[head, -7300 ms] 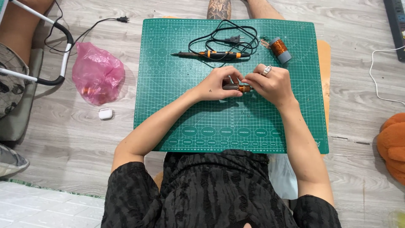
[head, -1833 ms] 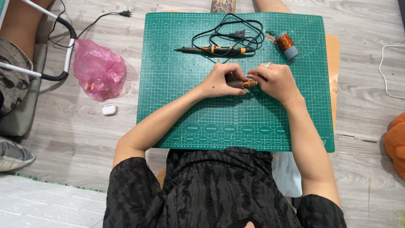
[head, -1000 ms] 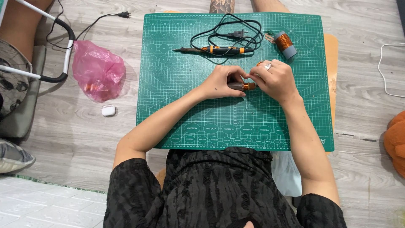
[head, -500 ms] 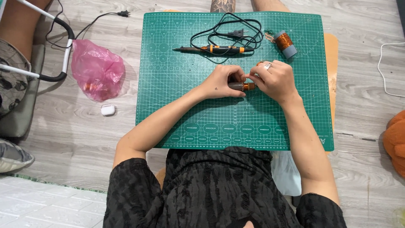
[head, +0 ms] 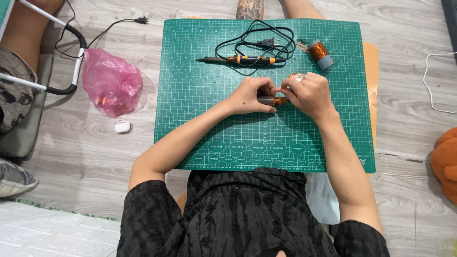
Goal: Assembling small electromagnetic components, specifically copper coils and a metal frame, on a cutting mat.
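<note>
Winding copper wire on a small core at the middle of the green gridded cutting mat [head: 214, 138]

Keep your left hand [head: 251, 96] clamped on the small dark cylinder wrapped in copper wire [head: 272, 100]; let your right hand [head: 307, 93], pinched at its copper end, lay turns snugly, feeding from the copper wire spool [head: 319, 52].

A: Support surface?
B: Green cutting mat [head: 209, 138] under both hands, on grey wood floor [head: 95, 157].
A: On the mat?
B: Soldering iron [head: 238, 60] with black cord [head: 252, 40] beyond the hands; copper wire spool [head: 320, 51] beyond the right hand.
</note>
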